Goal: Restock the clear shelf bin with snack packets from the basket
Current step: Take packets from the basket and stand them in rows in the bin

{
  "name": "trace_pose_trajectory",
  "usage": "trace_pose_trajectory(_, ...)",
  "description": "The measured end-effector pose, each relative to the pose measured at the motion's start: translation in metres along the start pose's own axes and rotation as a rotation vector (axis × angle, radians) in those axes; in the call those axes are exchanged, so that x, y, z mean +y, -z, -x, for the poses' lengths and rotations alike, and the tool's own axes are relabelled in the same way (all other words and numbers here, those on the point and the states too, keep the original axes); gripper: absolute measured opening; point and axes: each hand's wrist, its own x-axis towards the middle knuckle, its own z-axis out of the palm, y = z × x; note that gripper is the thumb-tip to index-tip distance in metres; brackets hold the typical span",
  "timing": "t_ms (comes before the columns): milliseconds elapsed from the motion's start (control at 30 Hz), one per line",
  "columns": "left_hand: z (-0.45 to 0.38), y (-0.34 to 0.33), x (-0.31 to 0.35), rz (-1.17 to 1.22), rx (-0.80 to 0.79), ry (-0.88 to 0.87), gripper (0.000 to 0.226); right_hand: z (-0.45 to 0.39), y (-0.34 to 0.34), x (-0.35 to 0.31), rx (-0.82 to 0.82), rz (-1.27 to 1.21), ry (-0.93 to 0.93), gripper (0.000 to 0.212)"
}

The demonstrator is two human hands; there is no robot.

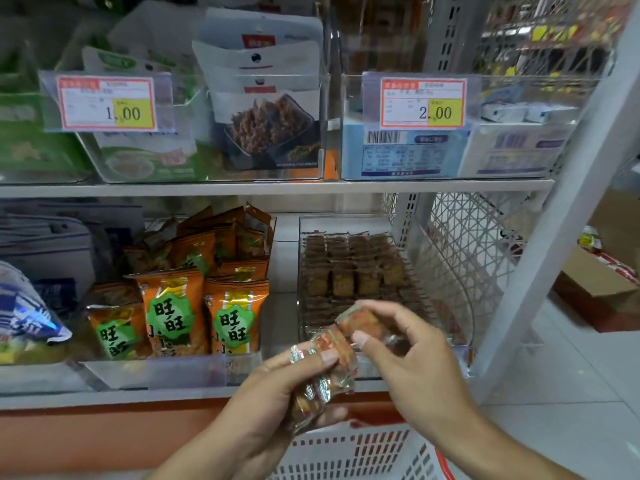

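White plastic lattice of the basket point(363, 452) sits just below both hands, with a red handle at its right. The left hand point(277, 386) grips a small bunch of packets point(322, 375), orange-red with crinkled foil ends. Touching it on the right, the right hand point(412, 355) pinches one packet point(356, 322) between thumb and fingers, at the front edge of the clear bin point(440, 258). Beyond the hands that bin holds rows of small brown packets standing on edge. Left of the hands, orange bags point(173, 313) read "旺旺" on green patches. Above, on the upper shelf, one price tag point(105, 103) reads 1.00 and another tag point(422, 103) reads 2.00; their smaller print is too blurred to read.
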Motion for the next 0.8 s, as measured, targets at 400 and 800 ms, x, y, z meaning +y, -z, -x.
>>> trace_pose_trajectory(400, 0.002, 0.0, 0.004, -0.152, 0.012, -0.07, 0.047, -0.005, 0.02, -0.006, -0.625, -0.487, -0.545, 0.027)
trace_pose_trajectory(800, 0.008, -0.009, 0.003, 0.182, -0.07, 0.239, 0.058, 0.006, 0.018, 0.0, -0.071, 0.116, 0.296, 0.047)
